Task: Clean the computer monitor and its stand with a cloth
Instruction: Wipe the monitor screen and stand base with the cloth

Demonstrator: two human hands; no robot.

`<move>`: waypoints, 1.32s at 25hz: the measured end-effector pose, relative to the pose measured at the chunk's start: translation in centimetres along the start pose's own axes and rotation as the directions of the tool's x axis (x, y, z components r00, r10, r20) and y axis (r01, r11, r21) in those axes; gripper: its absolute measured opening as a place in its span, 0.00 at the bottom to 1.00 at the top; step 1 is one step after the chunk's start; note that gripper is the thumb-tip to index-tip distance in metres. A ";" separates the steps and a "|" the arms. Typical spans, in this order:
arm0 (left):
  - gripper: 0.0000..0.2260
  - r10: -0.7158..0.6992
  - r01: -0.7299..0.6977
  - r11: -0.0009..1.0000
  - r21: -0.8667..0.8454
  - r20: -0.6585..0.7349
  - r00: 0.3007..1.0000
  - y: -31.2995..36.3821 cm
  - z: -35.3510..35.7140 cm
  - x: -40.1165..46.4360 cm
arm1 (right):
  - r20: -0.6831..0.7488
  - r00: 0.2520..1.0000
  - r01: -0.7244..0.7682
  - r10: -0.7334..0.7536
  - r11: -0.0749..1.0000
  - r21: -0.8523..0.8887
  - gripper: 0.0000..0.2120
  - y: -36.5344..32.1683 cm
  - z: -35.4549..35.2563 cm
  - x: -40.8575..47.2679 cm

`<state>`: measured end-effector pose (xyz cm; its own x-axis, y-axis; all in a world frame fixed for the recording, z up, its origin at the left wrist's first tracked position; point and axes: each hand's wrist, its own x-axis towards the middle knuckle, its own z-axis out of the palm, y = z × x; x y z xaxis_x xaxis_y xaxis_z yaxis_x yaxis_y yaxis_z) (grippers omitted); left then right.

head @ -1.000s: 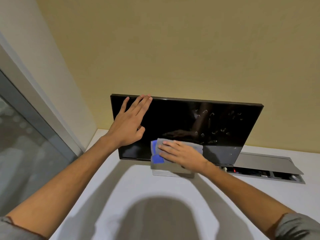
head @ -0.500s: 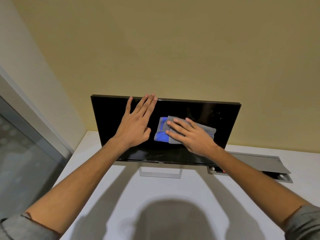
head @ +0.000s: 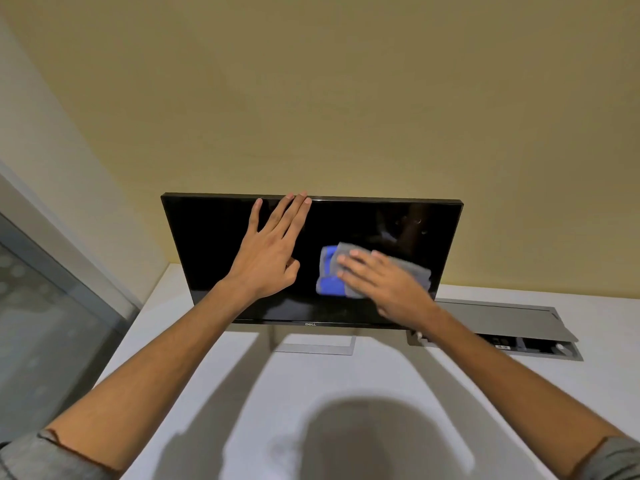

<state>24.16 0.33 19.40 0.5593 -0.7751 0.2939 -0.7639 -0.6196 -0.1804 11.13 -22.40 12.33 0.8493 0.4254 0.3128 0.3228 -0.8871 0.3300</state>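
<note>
A black monitor (head: 214,251) stands on a white desk, its screen dark and tilted back. Its silver rectangular stand base (head: 313,348) shows below the bottom bezel. My left hand (head: 270,258) lies flat on the screen left of centre, fingers together and reaching the top edge. My right hand (head: 388,285) presses a folded grey and blue cloth (head: 329,282) flat against the right half of the screen. The hand hides most of the cloth's right part.
A grey cable box (head: 502,327) with a raised lid is set into the white desk (head: 450,393) right of the monitor. A yellow wall (head: 311,98) rises behind it. A glass partition (head: 52,323) runs along the left. My shadow falls on the desk.
My right hand with the cloth rose from the bottom bezel onto the screen, then slid right. The left hand stays flat on the screen. My view shifted.
</note>
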 end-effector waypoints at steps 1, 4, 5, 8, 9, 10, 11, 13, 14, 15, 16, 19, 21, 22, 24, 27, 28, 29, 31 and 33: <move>0.44 0.005 -0.005 1.000 0.004 0.003 1.000 0.4 -0.1 0.3 | -0.045 0.997 -0.061 0.060 0.998 -0.019 0.42 2.0 -1.9 0.4; 0.44 0.014 -0.014 1.000 -0.003 0.003 1.000 1.5 -0.2 1.0 | -0.080 0.981 -0.187 0.177 0.974 -0.132 0.38 6.8 -4.8 -0.1; 0.44 0.017 -0.017 1.000 -0.008 0.000 1.000 1.9 -0.2 1.2 | -0.065 0.978 -0.207 0.199 0.967 -0.149 0.37 7.7 -4.8 -0.6; 0.44 0.019 -0.019 1.000 -0.014 0.003 1.000 2.6 -0.2 1.4 | -0.010 0.979 -0.205 0.206 0.966 -0.160 0.37 7.5 -2.8 -2.6; 0.44 0.017 -0.017 1.000 -0.012 0.006 1.000 2.6 -0.2 1.4 | 0.004 0.980 -0.196 0.199 0.969 -0.152 0.37 6.9 -1.7 -3.3; 0.45 0.015 -0.015 1.000 -0.010 0.010 1.000 2.7 -0.2 1.4 | 0.022 0.982 -0.183 0.188 0.973 -0.141 0.38 6.0 -0.5 -4.1; 0.45 0.015 -0.015 1.000 -0.005 0.017 1.000 2.7 -0.2 1.4 | 0.045 0.984 -0.167 0.173 0.978 -0.124 0.39 4.9 0.7 -4.9; 0.45 0.016 -0.016 1.000 0.008 0.032 0.999 2.7 -0.3 1.4 | 0.099 0.984 -0.143 0.151 0.986 -0.083 0.42 2.6 3.1 -6.6; 0.45 0.017 -0.018 1.000 0.014 0.037 0.999 2.7 -0.3 1.4 | 0.128 0.980 -0.144 0.152 0.987 -0.070 0.44 1.5 4.2 -7.5; 0.45 0.018 -0.019 1.000 0.021 0.043 0.999 2.7 -0.4 1.4 | 0.156 0.976 -0.141 0.149 0.988 -0.064 0.46 0.6 5.3 -8.3; 0.45 0.018 -0.020 0.999 0.029 0.050 0.999 2.8 -0.5 1.4 | 0.183 0.973 -0.128 0.138 0.990 -0.065 0.47 -0.2 6.2 -9.1; 0.45 0.011 -0.013 0.999 0.035 0.055 0.998 2.9 -0.5 1.4 | 0.177 0.980 -0.073 0.087 0.994 -0.083 0.47 -1.1 7.2 -10.6; 0.45 0.008 -0.010 0.999 0.041 0.065 0.998 3.0 -0.5 1.5 | 0.048 0.990 -0.132 0.135 0.989 -0.061 0.42 -0.1 5.6 -10.2; 0.45 0.007 -0.010 0.999 0.047 0.067 0.998 3.1 -0.5 1.5 | -0.038 0.978 -0.209 0.207 0.977 -0.036 0.38 1.1 4.2 -9.5; 0.45 0.003 -0.007 0.999 0.051 0.066 0.998 3.3 -0.5 1.7 | -0.199 0.904 -0.378 0.378 0.925 0.041 0.31 4.6 1.0 -7.7; 0.45 0.018 -0.021 0.999 0.050 0.060 0.998 3.7 -0.7 2.0 | -0.265 0.827 -0.488 0.496 0.867 0.100 0.32 8.8 -1.6 -6.6; 0.44 0.026 -0.029 0.998 0.048 0.056 0.998 3.9 -0.7 2.1 | -0.240 0.829 -0.494 0.506 0.862 0.112 0.35 9.4 -1.7 -6.6; 0.44 0.034 -0.036 0.998 0.043 0.055 0.998 4.0 -0.7 2.2 | -0.216 0.831 -0.498 0.513 0.858 0.125 0.35 9.5 -1.6 -6.6; 0.44 0.042 -0.044 0.998 0.036 0.050 0.998 4.1 -0.7 2.2 | -0.202 0.819 -0.517 0.538 0.843 0.148 0.34 8.6 -1.0 -6.9; 0.44 0.046 -0.048 0.998 0.036 0.046 0.998 4.1 -0.7 2.1 | -0.201 0.801 -0.540 0.564 0.826 0.163 0.32 6.9 0.3 -7.6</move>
<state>21.96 -3.73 19.93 0.5378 -0.8076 0.2420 -0.7776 -0.5861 -0.2277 7.03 -31.83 12.02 0.7783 -0.1233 0.6156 -0.1240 -0.9914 -0.0418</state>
